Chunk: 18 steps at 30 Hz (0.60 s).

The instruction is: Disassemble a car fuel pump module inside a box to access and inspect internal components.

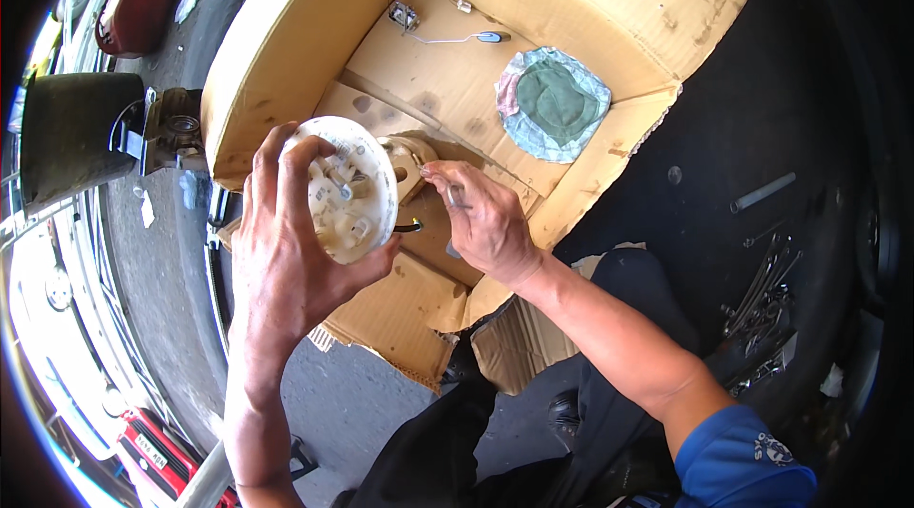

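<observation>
My left hand [286,232] is wrapped round the rim of a fuel pump module [354,186], whose round white plastic top is tilted towards me. Behind that disc shows part of a beige body, and a short black wire end sticks out below it. My right hand [486,222] is closed just right of the module, its fingertips close to the beige body. Between its fingers shows a slim grey metal tool [457,196], mostly hidden by the hand. Both hands are over an open cardboard box [447,60].
In the box lie a fuel level sender with a blue float [489,37] and a folded blue-green cloth [555,103]. Several wrenches [762,289] and a grey tube [764,193] rest on the dark floor at right. A black bin-like object [81,137] stands left.
</observation>
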### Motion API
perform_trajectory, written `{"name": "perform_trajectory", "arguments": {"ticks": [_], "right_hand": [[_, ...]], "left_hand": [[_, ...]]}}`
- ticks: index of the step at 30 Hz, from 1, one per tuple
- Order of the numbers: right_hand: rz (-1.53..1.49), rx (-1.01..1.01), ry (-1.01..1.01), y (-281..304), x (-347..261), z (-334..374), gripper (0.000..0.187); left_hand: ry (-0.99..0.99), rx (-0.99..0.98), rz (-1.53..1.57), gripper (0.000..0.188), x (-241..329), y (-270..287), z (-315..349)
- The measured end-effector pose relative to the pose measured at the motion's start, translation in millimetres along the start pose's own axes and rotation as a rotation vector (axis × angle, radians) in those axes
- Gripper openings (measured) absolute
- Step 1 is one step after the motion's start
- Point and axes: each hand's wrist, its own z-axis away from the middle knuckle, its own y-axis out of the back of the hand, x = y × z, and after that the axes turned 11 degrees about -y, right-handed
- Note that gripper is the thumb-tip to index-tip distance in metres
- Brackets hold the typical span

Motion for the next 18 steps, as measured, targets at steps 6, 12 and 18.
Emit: {"name": "perform_trajectory", "arguments": {"ticks": [6,12,18], "right_hand": [[0.459,0.102,0.348,-2.0,-3.4,1.9,0.027],[0.358,0.056,0.210,-5.0,-4.3,2.6,0.036],[0.082,0.060,0.054,-3.5,8.1,7.8,0.030]], "left_hand": [[-0.049,-0.014,-0.023,0.097,-1.8,-4.4,-0.3],[-0.029,-0.034,-0.039,0.101,-0.6,-0.4,0.8],[-0.023,-0.051,-0.016,0.100,-2.6,-0.6,0.7]]}}
